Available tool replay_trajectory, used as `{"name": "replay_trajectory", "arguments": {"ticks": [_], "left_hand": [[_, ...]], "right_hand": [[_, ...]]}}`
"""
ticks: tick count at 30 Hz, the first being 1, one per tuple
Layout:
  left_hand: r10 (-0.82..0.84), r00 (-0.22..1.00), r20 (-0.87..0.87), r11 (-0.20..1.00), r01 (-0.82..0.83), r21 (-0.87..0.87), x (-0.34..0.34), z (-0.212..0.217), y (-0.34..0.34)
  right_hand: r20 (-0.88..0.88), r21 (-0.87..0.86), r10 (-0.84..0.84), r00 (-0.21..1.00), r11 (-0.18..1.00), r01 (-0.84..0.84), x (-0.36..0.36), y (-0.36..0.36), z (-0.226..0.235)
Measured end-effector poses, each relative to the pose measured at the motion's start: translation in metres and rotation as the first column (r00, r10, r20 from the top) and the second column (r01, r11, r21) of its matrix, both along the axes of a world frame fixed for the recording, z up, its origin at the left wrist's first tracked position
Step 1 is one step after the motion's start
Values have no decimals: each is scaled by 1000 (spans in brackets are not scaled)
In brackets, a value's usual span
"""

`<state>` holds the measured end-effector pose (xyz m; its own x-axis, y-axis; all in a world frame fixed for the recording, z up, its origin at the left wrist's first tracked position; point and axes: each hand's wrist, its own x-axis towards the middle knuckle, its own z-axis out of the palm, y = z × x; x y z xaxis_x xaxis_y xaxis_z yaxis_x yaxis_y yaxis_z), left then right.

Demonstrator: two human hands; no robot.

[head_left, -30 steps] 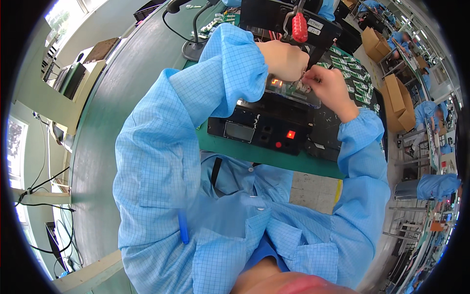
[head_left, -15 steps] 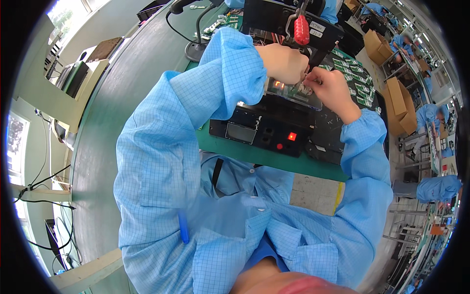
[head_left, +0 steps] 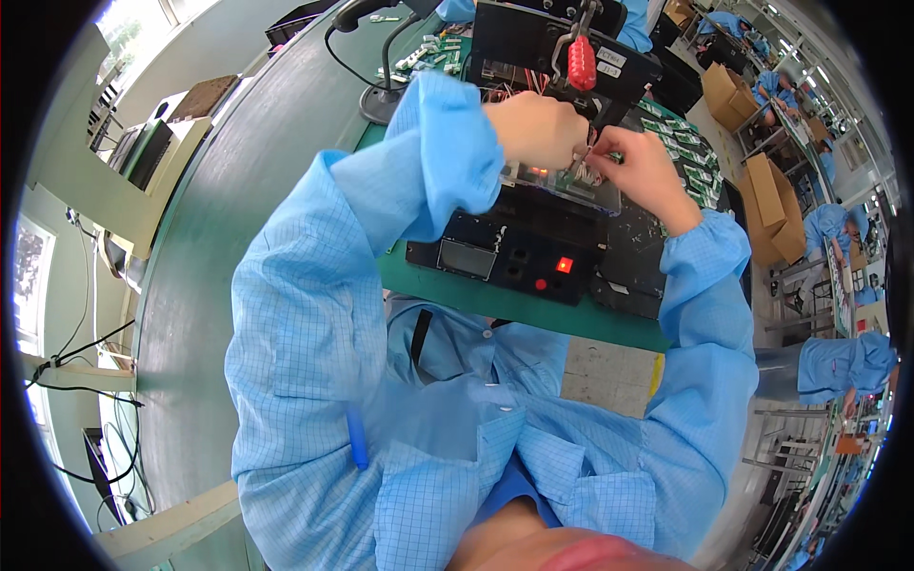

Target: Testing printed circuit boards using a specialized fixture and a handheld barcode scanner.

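Both my hands meet over the clear-topped middle of a black test fixture (head_left: pixel 457 246). My left hand (head_left: pixel 538 131) is closed, its back toward me, and its fingertips are mostly hidden. Close beside it, my right hand (head_left: pixel 645 174) pinches with thumb and forefinger at something too small to make out. Pale wires (head_left: pixel 584 173) show just under the fingertips. Lit orange-red digits (head_left: pixel 539 171) glow below my left hand. Above the hands stands a toggle clamp with a red grip (head_left: pixel 581 63). A red lit switch (head_left: pixel 565 265) is on the fixture's front.
Several green circuit boards (head_left: pixel 700 171) lie in rows to the right, with more boards (head_left: pixel 428 57) at the back left. A black stand (head_left: pixel 381 103) with a cable is on the green bench (head_left: pixel 219 238). Cardboard boxes (head_left: pixel 771 209) and people at other benches are farther right.
My left hand has shifted slightly left and down, staying close to the right one. My right hand keeps its pinch almost in place. The whole view has moved a little.
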<state>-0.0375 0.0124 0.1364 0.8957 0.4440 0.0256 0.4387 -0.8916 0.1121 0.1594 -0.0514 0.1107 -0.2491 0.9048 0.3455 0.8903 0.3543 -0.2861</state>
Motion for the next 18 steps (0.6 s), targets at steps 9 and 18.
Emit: {"name": "replay_trajectory", "arguments": {"ticks": [9,18], "left_hand": [[-7,829,560,948,-173,268,30,-71,-77],[120,807,577,920,-309,240,47,-108,-83]], "right_hand": [[-151,-76,14,988,997,-26,-8,5,25],[47,-297,-35,998,954,48,-20,21,24]]}}
